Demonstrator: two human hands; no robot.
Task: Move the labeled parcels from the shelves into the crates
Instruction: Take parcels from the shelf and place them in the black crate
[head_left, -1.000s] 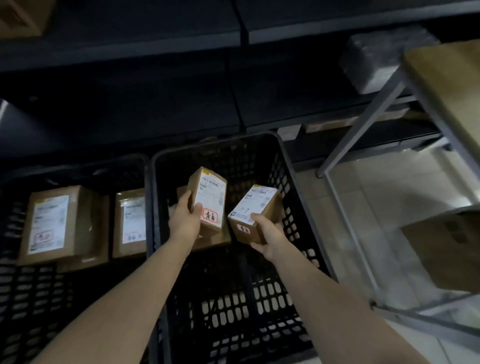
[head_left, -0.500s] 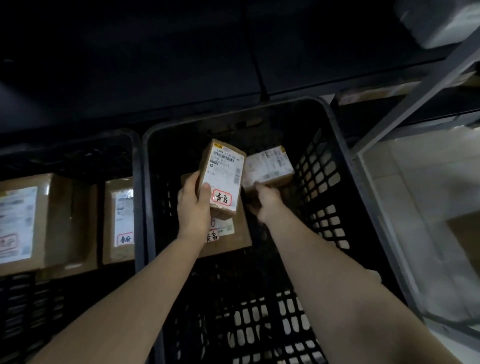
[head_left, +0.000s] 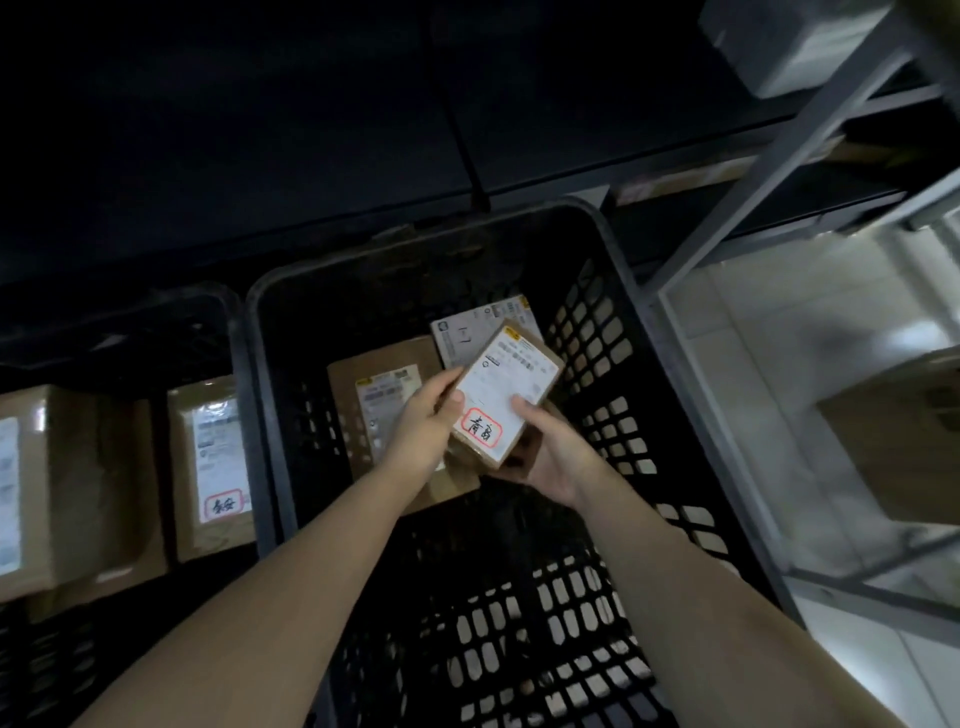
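A small brown parcel (head_left: 506, 392) with a white label and a red-ringed mark is held over the inside of the right black crate (head_left: 613, 270). My left hand (head_left: 423, 421) grips its left edge. My right hand (head_left: 550, 452) holds it from below and the right, thumb on the label. Under it, on the crate floor, lie a white-labeled parcel (head_left: 467, 327) and a larger brown parcel (head_left: 379, 384). The left black crate (head_left: 231, 332) holds two brown labeled parcels, a tall one (head_left: 213, 462) and a bigger one (head_left: 62, 483).
Dark shelving (head_left: 363, 156) runs across the back above the crates. A grey metal rack frame (head_left: 779, 156) stands at the right over a pale tiled floor. A wrapped grey parcel (head_left: 795, 47) sits at the top right, a cardboard box (head_left: 898, 436) at the right edge.
My right hand let go of the white-labeled parcel, which now lies in the right crate, and moved onto the parcel in my left hand. That parcel shifted right and tilted.
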